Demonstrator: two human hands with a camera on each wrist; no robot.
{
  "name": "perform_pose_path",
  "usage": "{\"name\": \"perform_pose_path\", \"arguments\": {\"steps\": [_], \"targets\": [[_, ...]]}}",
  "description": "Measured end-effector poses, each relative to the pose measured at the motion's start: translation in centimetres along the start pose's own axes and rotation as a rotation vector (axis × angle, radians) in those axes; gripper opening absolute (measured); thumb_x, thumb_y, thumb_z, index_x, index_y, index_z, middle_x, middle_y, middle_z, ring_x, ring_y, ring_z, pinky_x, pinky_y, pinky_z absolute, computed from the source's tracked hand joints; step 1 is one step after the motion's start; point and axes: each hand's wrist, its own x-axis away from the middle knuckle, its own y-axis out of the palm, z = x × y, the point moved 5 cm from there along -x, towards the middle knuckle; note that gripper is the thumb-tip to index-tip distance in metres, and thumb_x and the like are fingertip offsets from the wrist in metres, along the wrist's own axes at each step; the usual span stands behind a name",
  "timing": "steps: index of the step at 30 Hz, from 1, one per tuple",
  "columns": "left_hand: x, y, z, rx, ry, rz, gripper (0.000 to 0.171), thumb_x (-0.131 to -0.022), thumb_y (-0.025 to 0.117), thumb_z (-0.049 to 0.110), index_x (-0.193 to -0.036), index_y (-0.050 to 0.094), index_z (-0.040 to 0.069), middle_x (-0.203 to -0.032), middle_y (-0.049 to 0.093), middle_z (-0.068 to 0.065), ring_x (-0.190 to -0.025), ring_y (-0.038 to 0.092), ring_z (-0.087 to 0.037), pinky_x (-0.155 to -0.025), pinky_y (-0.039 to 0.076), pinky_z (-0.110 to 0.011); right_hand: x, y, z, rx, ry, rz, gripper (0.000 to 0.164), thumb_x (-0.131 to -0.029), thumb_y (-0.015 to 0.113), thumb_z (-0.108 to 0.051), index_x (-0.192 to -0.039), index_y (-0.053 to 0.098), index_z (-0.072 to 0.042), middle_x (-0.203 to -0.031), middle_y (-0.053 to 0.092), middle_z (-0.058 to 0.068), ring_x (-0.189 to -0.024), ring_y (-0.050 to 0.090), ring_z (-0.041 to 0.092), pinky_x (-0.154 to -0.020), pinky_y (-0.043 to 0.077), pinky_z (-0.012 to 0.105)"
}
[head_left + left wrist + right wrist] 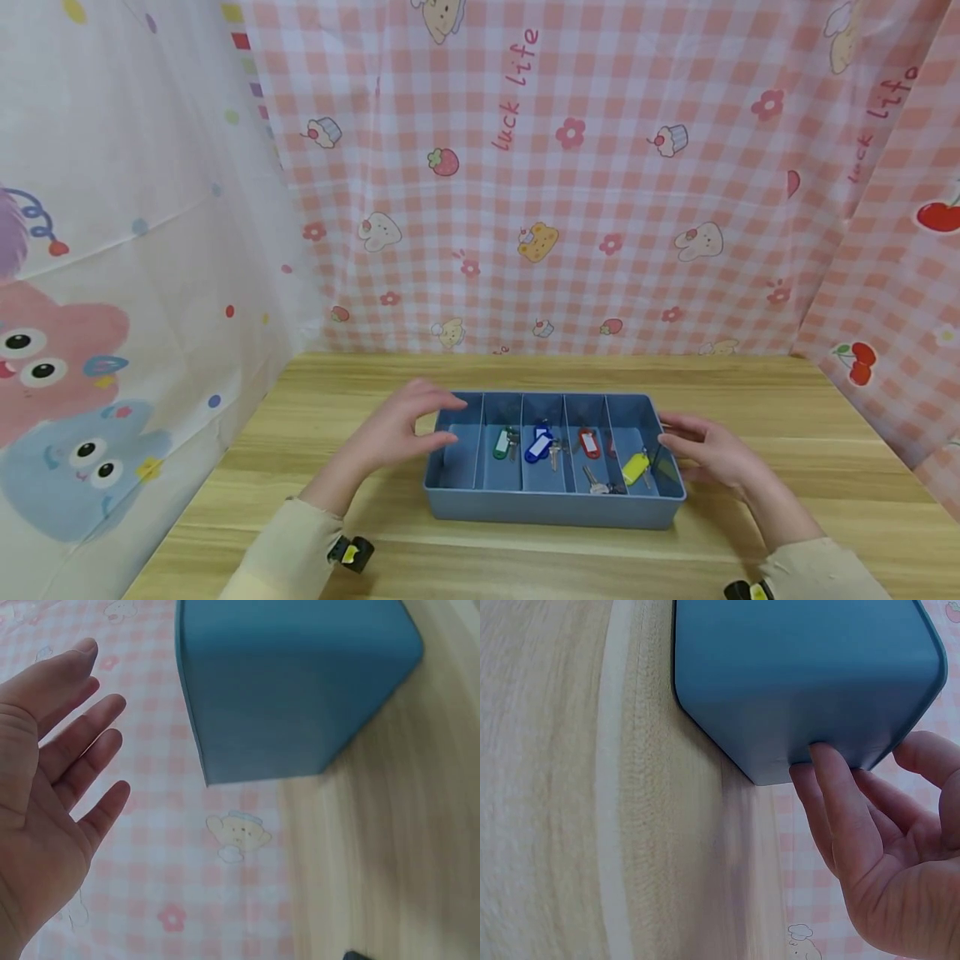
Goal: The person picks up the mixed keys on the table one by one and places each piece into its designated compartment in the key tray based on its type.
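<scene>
A blue-grey tray (555, 508) with dividers stands on the wooden table. Its compartments hold a green key tag (502, 443), blue key tags (538, 447), a red key tag (589, 443) and a yellow key tag (636, 468), with metal keys (596, 481) among them. My left hand (401, 423) is at the tray's left end, thumb and fingers spread apart; the left wrist view shows a gap between hand and wall. At the other end, my right hand (708, 450) touches the outer wall with fairly straight fingers (840, 802), its thumb near the rim.
Wooden tabletop (337, 367) surrounds the tray. A pink checked cloth (480, 250) hangs behind the table, and a white printed cloth (172, 208) hangs on the left. Black wrist straps (351, 552) sit at both sleeves.
</scene>
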Motion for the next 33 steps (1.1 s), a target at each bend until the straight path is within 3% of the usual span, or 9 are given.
{"name": "perform_pose_path", "arguments": {"steps": [16,26,33], "targets": [[3.9,-2.5,-1.1,-0.016,0.033,0.173,0.052,-0.075,0.086,0.011,-0.123,0.067,0.007,-0.121,0.066,-0.003,-0.114,0.057,-0.025,-0.093,0.047,-0.047,0.0,0.1,0.0,-0.001,-0.004,0.005,0.065,-0.101,0.060,-0.020,-0.148,0.029,0.012,-0.142,0.040,0.036,-0.117,0.057,0.030,-0.088,0.053,0.050],[6.0,-3.6,-1.5,-0.023,-0.013,0.197,0.054,-0.077,0.085,0.011,-0.127,0.065,0.010,-0.125,0.064,-0.004,-0.116,0.055,-0.027,-0.093,0.045,-0.051,0.1,0.2,-0.1,-0.029,-0.016,0.002,0.066,-0.100,0.061,-0.018,-0.147,0.028,0.014,-0.141,0.040,0.036,-0.114,0.057,0.024,-0.088,0.053,0.049],[7.5,-4.0,-1.8,0.000,-0.041,0.227,0.057,-0.076,0.085,0.008,-0.129,0.065,0.014,-0.126,0.064,-0.002,-0.116,0.055,-0.023,-0.095,0.044,-0.040,0.0,0.2,-0.1,-0.018,-0.018,0.004,0.065,-0.100,0.060,-0.018,-0.147,0.028,0.014,-0.142,0.039,0.037,-0.115,0.056,0.027,-0.087,0.053,0.049]]}}
